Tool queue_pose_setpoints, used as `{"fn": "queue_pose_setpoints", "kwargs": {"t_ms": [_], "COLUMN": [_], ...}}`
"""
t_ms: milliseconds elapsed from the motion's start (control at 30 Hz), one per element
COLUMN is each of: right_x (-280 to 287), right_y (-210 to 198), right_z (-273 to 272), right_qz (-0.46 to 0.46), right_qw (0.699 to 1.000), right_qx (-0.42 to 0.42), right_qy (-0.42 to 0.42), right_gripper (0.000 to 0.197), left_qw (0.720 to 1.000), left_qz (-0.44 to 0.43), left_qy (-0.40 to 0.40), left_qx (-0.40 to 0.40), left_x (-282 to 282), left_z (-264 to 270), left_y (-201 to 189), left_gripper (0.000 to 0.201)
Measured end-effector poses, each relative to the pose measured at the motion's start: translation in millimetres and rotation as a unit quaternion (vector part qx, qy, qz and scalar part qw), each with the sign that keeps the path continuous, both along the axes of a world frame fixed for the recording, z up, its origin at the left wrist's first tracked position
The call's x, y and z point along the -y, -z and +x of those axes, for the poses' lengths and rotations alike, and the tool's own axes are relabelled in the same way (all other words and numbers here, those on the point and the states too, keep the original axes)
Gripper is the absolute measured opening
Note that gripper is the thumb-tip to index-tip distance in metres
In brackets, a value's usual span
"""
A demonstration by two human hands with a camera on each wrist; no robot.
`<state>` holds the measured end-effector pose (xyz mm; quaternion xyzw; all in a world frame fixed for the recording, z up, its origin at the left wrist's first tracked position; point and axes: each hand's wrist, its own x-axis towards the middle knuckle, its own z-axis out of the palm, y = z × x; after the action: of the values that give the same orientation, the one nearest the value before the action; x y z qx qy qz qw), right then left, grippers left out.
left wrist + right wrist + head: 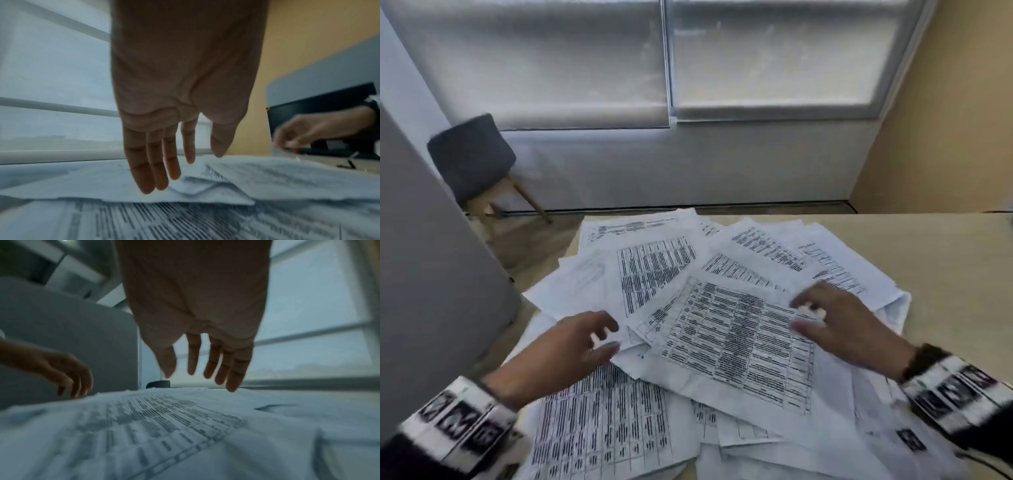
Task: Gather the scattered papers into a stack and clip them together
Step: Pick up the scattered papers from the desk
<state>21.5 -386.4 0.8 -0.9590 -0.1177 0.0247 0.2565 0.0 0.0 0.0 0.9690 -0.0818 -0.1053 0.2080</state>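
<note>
Several white printed sheets (726, 329) lie fanned and overlapping across the left half of the beige table (945, 274). My left hand (599, 337) hovers over the pile's left side, fingers spread and loosely bent, holding nothing. My right hand (808, 313) is over the right side of the top table-printed sheet, fingers spread, tips near or on the paper. In the left wrist view my left hand (185, 170) hangs with straight fingers just above a crumpled sheet (205, 185). In the right wrist view my right hand (205, 373) is splayed above the papers (164, 418). No clip shows in the head view.
A grey panel (431, 274) stands close on the left, beside the table's left edge. A dark stool (470, 154) is on the floor beyond. Bare tabletop lies to the right. A black monitor (320, 113) and a small dark object (349, 164) show in the left wrist view.
</note>
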Motion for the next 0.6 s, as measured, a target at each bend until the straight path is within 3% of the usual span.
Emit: {"fn": "queue_pose_setpoints", "kwargs": {"t_ms": [133,233,400,600], "right_x": [-42.2,-60.2,-70.3,-71.0], "right_y": [7.5,12.2,9.8,13.0], "right_z": [30.8,49.3,62.1,73.6], "right_qz": [-0.136,-0.186,-0.213,-0.249], "right_qw": [0.989,0.977,0.964,0.955], "right_qx": [-0.034,-0.084,-0.153,-0.15], "right_qy": [-0.055,-0.053,-0.043,-0.065], "right_gripper": [0.074,0.097,0.111,0.118], "left_qw": [0.998,0.997,0.995,0.999], "left_qz": [0.059,0.074,0.062,0.046], "left_qy": [-0.002,-0.031,-0.051,0.003], "left_qx": [-0.003,0.023,0.054,-0.005], "left_x": [30.9,45.6,60.7,79.5], "left_z": [14.4,24.9,46.3,90.2], "left_y": [14.9,13.0,5.7,17.3], "left_gripper": [0.043,0.051,0.05,0.056]}}
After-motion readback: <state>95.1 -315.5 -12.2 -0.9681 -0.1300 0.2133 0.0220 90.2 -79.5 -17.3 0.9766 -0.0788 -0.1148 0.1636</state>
